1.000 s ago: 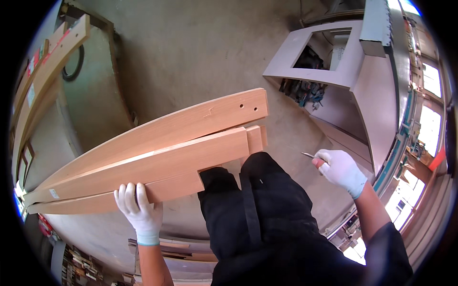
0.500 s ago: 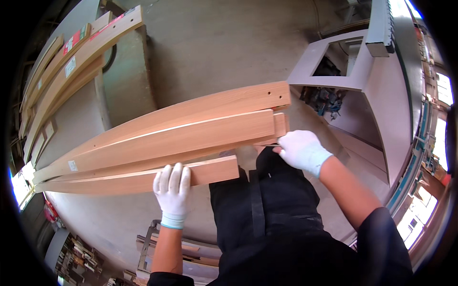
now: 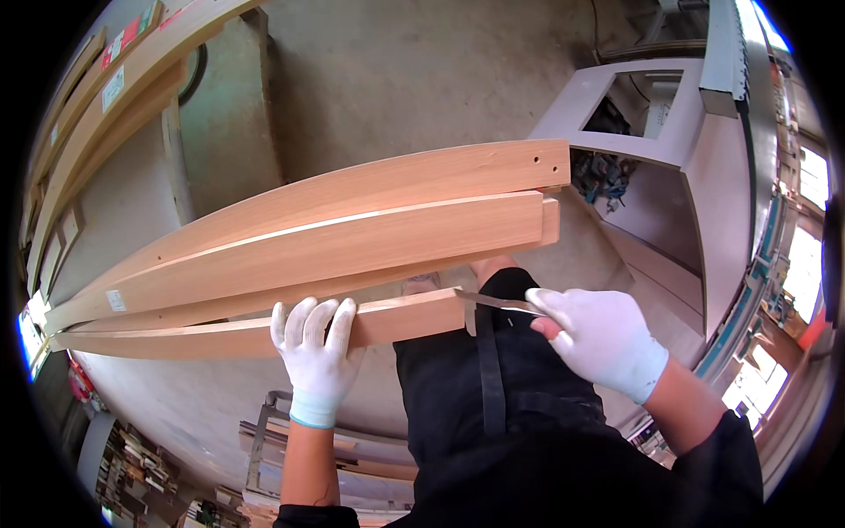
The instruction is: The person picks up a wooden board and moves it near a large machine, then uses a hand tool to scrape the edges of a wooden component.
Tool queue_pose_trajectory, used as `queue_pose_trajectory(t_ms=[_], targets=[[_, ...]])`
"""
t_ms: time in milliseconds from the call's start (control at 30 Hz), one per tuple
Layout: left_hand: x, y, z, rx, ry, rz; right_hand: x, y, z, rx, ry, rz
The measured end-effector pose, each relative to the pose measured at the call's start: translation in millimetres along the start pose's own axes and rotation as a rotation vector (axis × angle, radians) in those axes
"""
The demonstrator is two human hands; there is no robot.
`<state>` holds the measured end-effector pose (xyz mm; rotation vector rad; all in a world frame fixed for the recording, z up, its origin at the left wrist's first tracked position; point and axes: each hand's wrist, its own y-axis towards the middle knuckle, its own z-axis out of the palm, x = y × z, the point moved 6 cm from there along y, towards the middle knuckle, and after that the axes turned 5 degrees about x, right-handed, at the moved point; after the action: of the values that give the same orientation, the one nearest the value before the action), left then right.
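While the left hand (image 3: 317, 352) gripped a wooden slat (image 3: 409, 319) and the right hand (image 3: 603, 341) a thin blade (image 3: 503, 304) at its end, slippage risked nicking the trousers (image 3: 537, 383).

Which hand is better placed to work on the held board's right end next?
Probably the right hand: it holds a metal tool with its tip at that end of the board, though contact is unclear. The left hand grips the board farther left, perhaps better placed to steady it.
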<state>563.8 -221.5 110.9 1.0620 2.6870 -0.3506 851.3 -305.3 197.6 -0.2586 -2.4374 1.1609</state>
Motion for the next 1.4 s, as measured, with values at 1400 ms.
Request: queue_pose_trajectory(t_ms=[1400], targets=[[11, 15, -11, 0.169, -0.187, 0.022, -34, 24, 45, 0.235, 0.154, 0.104]])
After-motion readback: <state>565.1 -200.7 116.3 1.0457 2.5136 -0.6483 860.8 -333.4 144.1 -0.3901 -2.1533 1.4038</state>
